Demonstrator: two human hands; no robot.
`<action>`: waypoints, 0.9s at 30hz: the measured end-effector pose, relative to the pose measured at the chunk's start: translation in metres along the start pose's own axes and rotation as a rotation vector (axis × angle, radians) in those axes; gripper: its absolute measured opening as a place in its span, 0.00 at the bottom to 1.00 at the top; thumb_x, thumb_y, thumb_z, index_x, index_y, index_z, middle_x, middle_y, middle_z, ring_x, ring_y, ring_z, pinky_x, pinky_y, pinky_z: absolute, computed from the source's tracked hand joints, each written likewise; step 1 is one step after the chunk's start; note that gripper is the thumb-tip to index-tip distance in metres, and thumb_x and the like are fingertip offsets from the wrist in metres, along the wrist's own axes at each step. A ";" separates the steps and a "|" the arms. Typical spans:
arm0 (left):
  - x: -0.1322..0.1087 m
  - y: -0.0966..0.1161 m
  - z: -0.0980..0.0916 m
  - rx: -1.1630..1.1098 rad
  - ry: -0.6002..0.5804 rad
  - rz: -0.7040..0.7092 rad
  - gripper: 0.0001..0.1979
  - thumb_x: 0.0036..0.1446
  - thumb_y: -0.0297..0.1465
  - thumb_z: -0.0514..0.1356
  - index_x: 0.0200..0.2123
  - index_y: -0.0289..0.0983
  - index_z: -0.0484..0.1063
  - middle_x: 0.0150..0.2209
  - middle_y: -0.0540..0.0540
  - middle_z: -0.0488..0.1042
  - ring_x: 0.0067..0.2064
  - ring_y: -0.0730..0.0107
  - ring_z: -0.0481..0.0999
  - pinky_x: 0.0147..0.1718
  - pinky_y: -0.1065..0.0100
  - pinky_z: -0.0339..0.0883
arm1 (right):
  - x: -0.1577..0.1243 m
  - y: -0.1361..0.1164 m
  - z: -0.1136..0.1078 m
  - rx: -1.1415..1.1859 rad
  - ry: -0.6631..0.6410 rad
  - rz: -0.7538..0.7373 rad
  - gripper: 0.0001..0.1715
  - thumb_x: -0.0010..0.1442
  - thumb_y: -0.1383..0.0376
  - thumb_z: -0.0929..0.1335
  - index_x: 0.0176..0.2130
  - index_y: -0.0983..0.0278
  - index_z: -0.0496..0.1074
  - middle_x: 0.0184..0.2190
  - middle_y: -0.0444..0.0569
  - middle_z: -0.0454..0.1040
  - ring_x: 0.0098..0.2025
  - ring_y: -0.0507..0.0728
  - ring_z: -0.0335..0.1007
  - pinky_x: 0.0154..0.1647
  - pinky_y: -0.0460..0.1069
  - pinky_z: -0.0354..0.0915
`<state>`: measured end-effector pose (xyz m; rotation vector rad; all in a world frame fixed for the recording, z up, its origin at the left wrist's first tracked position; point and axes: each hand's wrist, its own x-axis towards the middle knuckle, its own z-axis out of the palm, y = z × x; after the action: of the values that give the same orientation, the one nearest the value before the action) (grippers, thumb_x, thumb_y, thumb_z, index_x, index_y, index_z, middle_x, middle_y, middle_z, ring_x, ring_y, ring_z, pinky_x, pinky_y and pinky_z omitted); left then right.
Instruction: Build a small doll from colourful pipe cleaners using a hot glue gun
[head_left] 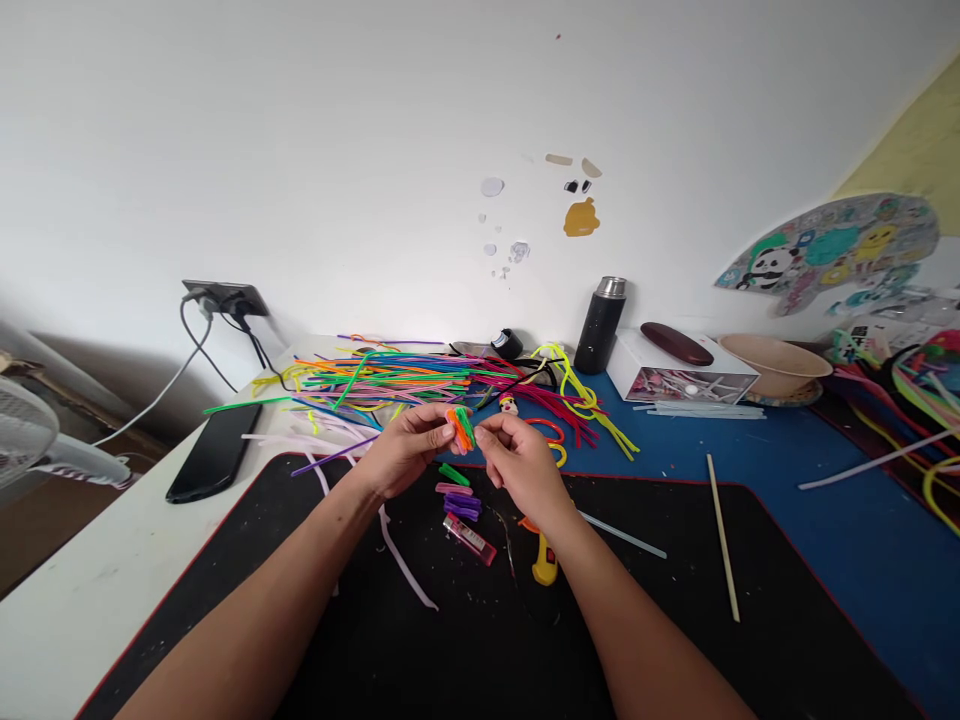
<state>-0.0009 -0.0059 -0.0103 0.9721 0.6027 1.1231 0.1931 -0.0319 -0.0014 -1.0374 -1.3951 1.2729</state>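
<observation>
Above the back part of the black mat [420, 660], my left hand [409, 445] pinches a small bundle of folded orange and green pipe cleaners [461, 428]. The fingers of my right hand [519, 462] close on the bundle's right side. Just below lie a short green pipe cleaner piece [454, 474], a pink piece [454, 489] and folded purple pieces [463, 506]. A red lighter [470, 538] rests nearer to me. Beside my right wrist is a yellow-handled tool [545, 562], partly covered by the arm.
Many coloured pipe cleaners [405, 378] are heaped along the wall. A black phone [214, 455] lies at left. At the back right stand a black flask [601, 325], a white box [679, 370] and a beige bowl [776, 358]. A wooden stick [722, 540] and a glue stick [622, 535] lie on the mat.
</observation>
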 end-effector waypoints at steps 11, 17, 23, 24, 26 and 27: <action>-0.002 0.003 0.007 0.199 -0.031 0.064 0.12 0.52 0.34 0.78 0.37 0.36 0.84 0.31 0.45 0.82 0.34 0.65 0.80 0.40 0.65 0.71 | 0.001 0.002 0.000 -0.028 -0.028 0.013 0.19 0.65 0.50 0.69 0.38 0.62 0.76 0.18 0.37 0.64 0.17 0.51 0.58 0.20 0.47 0.54; -0.001 0.005 0.007 0.233 0.012 0.092 0.15 0.51 0.35 0.79 0.38 0.37 0.81 0.31 0.47 0.81 0.35 0.65 0.80 0.40 0.65 0.70 | 0.003 0.005 -0.002 -0.014 0.040 -0.004 0.24 0.64 0.46 0.71 0.44 0.63 0.77 0.19 0.36 0.63 0.17 0.51 0.57 0.20 0.48 0.54; 0.000 0.008 0.010 0.213 0.075 0.103 0.20 0.41 0.33 0.82 0.36 0.36 0.80 0.31 0.51 0.78 0.34 0.69 0.76 0.37 0.68 0.69 | 0.000 0.005 0.001 -0.058 0.000 -0.016 0.26 0.63 0.47 0.74 0.50 0.63 0.76 0.22 0.36 0.63 0.20 0.50 0.57 0.22 0.48 0.53; 0.000 0.008 0.010 0.214 0.079 0.106 0.21 0.41 0.33 0.82 0.35 0.36 0.79 0.31 0.51 0.78 0.34 0.69 0.76 0.37 0.69 0.68 | 0.000 0.005 0.001 -0.069 -0.006 -0.010 0.26 0.62 0.48 0.74 0.51 0.63 0.76 0.23 0.36 0.64 0.20 0.51 0.57 0.22 0.48 0.53; 0.000 0.007 0.009 0.216 0.079 0.106 0.21 0.40 0.33 0.83 0.35 0.36 0.79 0.32 0.51 0.77 0.35 0.70 0.75 0.37 0.69 0.68 | 0.000 0.005 0.001 -0.086 -0.017 0.001 0.26 0.63 0.48 0.74 0.51 0.63 0.76 0.23 0.37 0.64 0.20 0.51 0.58 0.22 0.48 0.53; 0.001 0.006 0.009 0.213 0.078 0.103 0.21 0.39 0.33 0.83 0.35 0.36 0.79 0.32 0.51 0.77 0.35 0.70 0.75 0.37 0.69 0.68 | 0.000 0.005 0.001 -0.090 -0.024 0.003 0.25 0.63 0.48 0.74 0.51 0.63 0.76 0.23 0.37 0.64 0.20 0.51 0.58 0.22 0.48 0.53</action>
<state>0.0034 -0.0077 -0.0004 1.1568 0.7537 1.2101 0.1917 -0.0318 -0.0065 -1.0885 -1.4807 1.2376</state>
